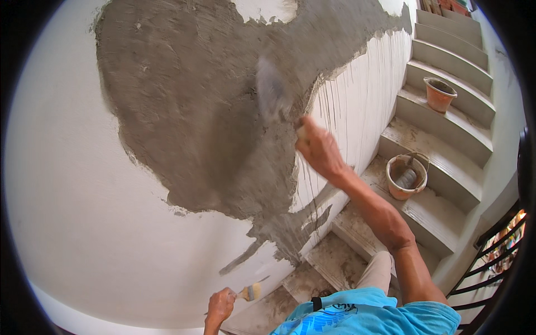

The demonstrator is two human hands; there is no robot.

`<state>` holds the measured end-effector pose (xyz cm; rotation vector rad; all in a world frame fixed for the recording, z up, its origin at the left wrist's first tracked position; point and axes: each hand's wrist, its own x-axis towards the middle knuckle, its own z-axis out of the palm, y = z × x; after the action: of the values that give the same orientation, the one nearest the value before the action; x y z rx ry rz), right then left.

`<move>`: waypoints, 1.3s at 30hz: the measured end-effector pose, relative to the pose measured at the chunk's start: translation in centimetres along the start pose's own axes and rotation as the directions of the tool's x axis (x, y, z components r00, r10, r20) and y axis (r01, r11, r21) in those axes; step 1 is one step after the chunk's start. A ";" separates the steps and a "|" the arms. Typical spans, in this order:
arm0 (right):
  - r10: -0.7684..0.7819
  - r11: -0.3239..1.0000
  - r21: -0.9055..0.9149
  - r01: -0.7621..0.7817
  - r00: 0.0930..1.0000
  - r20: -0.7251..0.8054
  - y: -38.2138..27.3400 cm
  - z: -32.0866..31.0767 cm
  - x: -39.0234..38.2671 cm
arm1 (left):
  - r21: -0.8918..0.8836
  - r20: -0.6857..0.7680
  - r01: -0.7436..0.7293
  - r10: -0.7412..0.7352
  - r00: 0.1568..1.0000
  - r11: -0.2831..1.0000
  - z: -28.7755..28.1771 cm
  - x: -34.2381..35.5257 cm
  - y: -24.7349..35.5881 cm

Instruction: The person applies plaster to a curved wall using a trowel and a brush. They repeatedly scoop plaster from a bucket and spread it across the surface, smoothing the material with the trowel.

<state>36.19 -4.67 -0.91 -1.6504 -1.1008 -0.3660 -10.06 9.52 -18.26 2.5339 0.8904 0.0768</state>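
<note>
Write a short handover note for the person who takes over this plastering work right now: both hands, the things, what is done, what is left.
Right hand: raised, gripping a grey steel plastering trowel, its blade blurred against the wet grey cement patch on the white wall.
Left hand: low, holding a small pale-bristled paintbrush near the wall's foot.
Things: orange bucket with a grey tool inside on a lower concrete step; a second orange bucket on a higher step.
Done: the upper middle of the wall is covered, with drips running below.
Left: the white areas to the left and below are bare; the patch edges are ragged.
</note>
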 end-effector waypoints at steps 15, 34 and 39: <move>-0.128 0.989 -0.084 0.125 0.991 -0.030 -0.2 -0.8 1.5 | 0.348 0.231 -0.109 0.027 0.973 0.931 17.9 -7.3 -24.4; -0.100 0.968 -0.243 0.070 0.988 -0.116 0.8 -4.6 6.3 | -0.157 0.084 0.111 -0.098 0.992 0.981 20.0 -6.4 -23.0; -0.229 0.970 -0.057 0.236 0.967 0.110 -0.5 0.3 1.2 | 0.109 -0.030 -0.287 0.292 0.956 0.952 23.1 -11.1 -29.3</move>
<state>36.35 -3.85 0.18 -1.6189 -1.3789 -0.4798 -31.27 13.89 -50.60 2.7534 0.5436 0.1852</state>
